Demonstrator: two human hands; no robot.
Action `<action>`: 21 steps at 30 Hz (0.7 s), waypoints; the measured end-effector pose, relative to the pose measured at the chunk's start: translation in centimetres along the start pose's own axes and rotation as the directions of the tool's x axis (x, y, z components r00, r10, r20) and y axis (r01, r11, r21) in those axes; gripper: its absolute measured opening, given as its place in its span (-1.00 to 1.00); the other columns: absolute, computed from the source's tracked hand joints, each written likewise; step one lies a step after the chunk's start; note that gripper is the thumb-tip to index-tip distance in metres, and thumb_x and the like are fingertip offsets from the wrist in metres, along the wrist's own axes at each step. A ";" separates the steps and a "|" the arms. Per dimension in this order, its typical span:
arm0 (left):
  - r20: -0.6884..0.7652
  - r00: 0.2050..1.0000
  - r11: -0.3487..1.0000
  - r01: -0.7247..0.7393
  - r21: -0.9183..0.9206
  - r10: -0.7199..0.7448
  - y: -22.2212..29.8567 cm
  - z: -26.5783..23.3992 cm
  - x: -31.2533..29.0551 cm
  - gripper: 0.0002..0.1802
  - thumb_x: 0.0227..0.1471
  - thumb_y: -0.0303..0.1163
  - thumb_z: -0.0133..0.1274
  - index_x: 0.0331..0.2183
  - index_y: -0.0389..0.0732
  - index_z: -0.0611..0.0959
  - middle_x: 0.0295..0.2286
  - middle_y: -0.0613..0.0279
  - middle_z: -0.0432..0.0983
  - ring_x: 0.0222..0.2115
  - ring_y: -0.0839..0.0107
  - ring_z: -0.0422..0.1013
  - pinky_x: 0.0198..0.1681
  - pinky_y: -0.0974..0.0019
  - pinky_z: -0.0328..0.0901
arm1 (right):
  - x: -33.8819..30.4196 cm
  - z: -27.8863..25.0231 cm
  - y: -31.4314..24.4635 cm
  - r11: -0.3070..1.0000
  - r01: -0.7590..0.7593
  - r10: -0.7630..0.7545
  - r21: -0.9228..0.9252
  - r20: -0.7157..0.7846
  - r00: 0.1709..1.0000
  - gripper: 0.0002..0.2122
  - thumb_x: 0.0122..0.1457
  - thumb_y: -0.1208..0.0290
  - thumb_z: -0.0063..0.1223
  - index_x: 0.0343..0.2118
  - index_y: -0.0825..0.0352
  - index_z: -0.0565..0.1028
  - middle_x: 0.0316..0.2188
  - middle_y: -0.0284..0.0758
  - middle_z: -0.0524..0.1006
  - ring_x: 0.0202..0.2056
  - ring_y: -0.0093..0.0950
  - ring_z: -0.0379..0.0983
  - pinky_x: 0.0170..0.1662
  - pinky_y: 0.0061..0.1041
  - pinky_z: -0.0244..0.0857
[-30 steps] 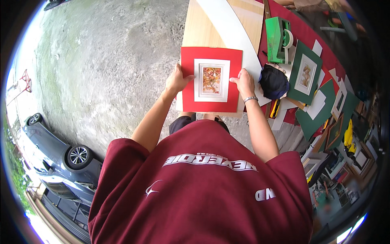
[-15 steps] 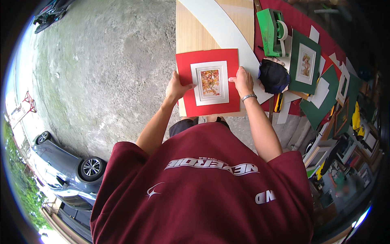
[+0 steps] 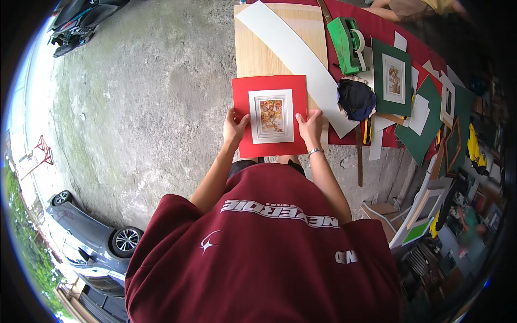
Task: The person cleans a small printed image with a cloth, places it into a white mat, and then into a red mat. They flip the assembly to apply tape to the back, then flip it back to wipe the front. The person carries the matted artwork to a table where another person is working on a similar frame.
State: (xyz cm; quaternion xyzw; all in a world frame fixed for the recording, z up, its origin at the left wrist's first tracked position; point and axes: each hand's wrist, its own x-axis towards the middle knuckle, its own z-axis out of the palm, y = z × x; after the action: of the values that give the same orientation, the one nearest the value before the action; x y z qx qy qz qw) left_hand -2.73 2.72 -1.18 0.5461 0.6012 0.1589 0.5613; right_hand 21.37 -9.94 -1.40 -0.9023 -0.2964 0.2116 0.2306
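A red mat board with a white inner mat and a small fairy picture (image 3: 271, 116) is held up in front of me, over the near end of the pale wooden board (image 3: 258, 51). My left hand (image 3: 235, 129) grips its left edge, thumb on the red face and fingers curled behind. On the opposite edge, my right hand (image 3: 311, 129) holds it the same way, a metal band on the wrist. Under and beyond the mat board, a long white strip of board (image 3: 293, 56) lies slantwise across the wooden board.
On the red-covered table (image 3: 344, 139) stand a green tape dispenser (image 3: 344, 46), a dark cap (image 3: 356, 99) and a green-matted picture (image 3: 392, 78). A brown ruler-like strip (image 3: 360, 161) juts past the near edge. Frames (image 3: 425, 207) lean at right; a car (image 3: 91, 226) stands at left.
Both hands, still gripping the matted picture, have shifted slightly nearer to me and the right hand leftward. The view has moved too; a person's legs now show at the top right.
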 end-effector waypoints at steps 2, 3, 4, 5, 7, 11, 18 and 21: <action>-0.039 0.999 0.999 -0.025 -0.021 0.024 -3.1 -0.8 0.4 -0.42 0.15 -0.27 0.33 0.12 -0.33 0.55 -0.02 -0.05 0.63 -0.04 0.18 0.57 0.06 0.18 0.43 | -0.7 0.2 -1.1 0.981 -0.123 0.103 0.152 0.139 0.985 -0.47 0.11 0.29 0.44 -0.03 0.44 0.33 -0.15 -0.05 0.48 -0.08 -0.12 0.45 -0.02 -0.14 0.40; -0.051 0.997 0.995 -0.068 -0.076 0.064 -4.0 -1.0 0.7 -0.54 0.19 -0.30 0.27 0.06 -0.31 0.59 -0.07 0.00 0.64 -0.10 0.21 0.57 0.00 0.19 0.44 | -1.1 0.7 -0.9 0.982 -0.105 0.089 0.157 0.106 0.990 -0.50 0.11 0.31 0.44 -0.07 0.43 0.36 -0.18 -0.08 0.48 -0.11 -0.15 0.44 0.00 -0.16 0.38; -0.069 0.994 0.994 -0.087 -0.064 0.082 -4.9 -1.4 1.0 -0.55 0.19 -0.29 0.27 0.03 -0.31 0.59 -0.09 0.00 0.63 -0.12 0.22 0.56 -0.02 0.19 0.44 | -1.3 1.2 -0.8 0.989 -0.047 0.040 0.141 0.052 0.998 -0.52 0.10 0.31 0.44 -0.08 0.43 0.37 -0.19 -0.09 0.48 -0.15 -0.15 0.44 -0.01 -0.17 0.38; -0.069 0.993 0.994 -0.099 -0.056 0.095 -4.6 -1.5 0.8 -0.56 0.19 -0.28 0.27 0.01 -0.32 0.60 -0.11 0.00 0.63 -0.14 0.23 0.56 -0.03 0.18 0.43 | -1.6 1.8 0.2 0.994 -0.003 0.004 0.111 -0.006 1.000 -0.53 0.10 0.31 0.45 -0.10 0.43 0.38 -0.20 -0.10 0.48 -0.18 -0.16 0.45 -0.02 -0.17 0.38; -0.044 0.981 0.982 -0.190 0.018 0.191 -4.2 -2.4 0.3 -0.63 0.25 -0.31 0.22 -0.02 -0.30 0.56 -0.20 0.06 0.61 -0.21 0.31 0.52 -0.10 0.20 0.41 | -1.9 2.3 1.6 0.996 0.083 -0.079 0.044 -0.088 0.993 -0.55 0.10 0.30 0.46 -0.14 0.42 0.40 -0.20 -0.12 0.48 -0.25 -0.17 0.48 -0.08 -0.21 0.42; -0.011 0.943 0.906 -0.324 -0.272 0.333 -2.2 -2.3 -1.1 -0.72 0.40 -0.40 0.04 0.07 -0.20 0.42 -0.17 0.16 0.59 -0.14 0.43 0.48 -0.05 0.28 0.36 | -1.8 1.3 1.5 0.859 -0.141 0.108 0.492 0.094 0.990 -0.50 0.13 0.24 0.47 -0.08 0.45 0.40 -0.14 -0.11 0.53 -0.14 -0.22 0.52 -0.03 -0.24 0.43; 0.320 0.918 0.749 0.041 -0.661 0.233 2.0 -2.4 -1.0 -0.73 0.42 -0.40 0.00 0.09 -0.17 0.46 0.02 0.20 0.58 0.06 0.45 0.45 0.17 0.26 0.33 | -2.4 -2.7 2.0 0.600 -0.239 -0.032 0.763 0.321 0.947 -0.72 0.30 0.45 0.29 -0.01 0.37 0.47 -0.01 -0.28 0.57 0.04 -0.53 0.48 0.12 -0.44 0.39; 0.462 0.862 0.709 0.191 -0.679 0.210 3.9 -3.3 -0.5 -0.69 0.44 -0.38 -0.07 0.14 -0.19 0.51 0.06 0.27 0.57 0.10 0.47 0.45 0.21 0.28 0.33 | -2.8 -7.7 0.5 0.443 -0.233 -0.177 0.866 0.340 0.924 -0.57 0.33 0.46 0.24 0.23 0.31 0.43 0.14 -0.33 0.54 0.16 -0.53 0.43 0.25 -0.45 0.29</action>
State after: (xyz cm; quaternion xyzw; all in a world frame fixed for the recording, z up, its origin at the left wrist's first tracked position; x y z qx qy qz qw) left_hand -3.72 5.11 3.27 0.3146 0.3216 0.2297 0.8630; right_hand 23.54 -14.30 5.26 -0.5881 -0.1629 0.5109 0.6055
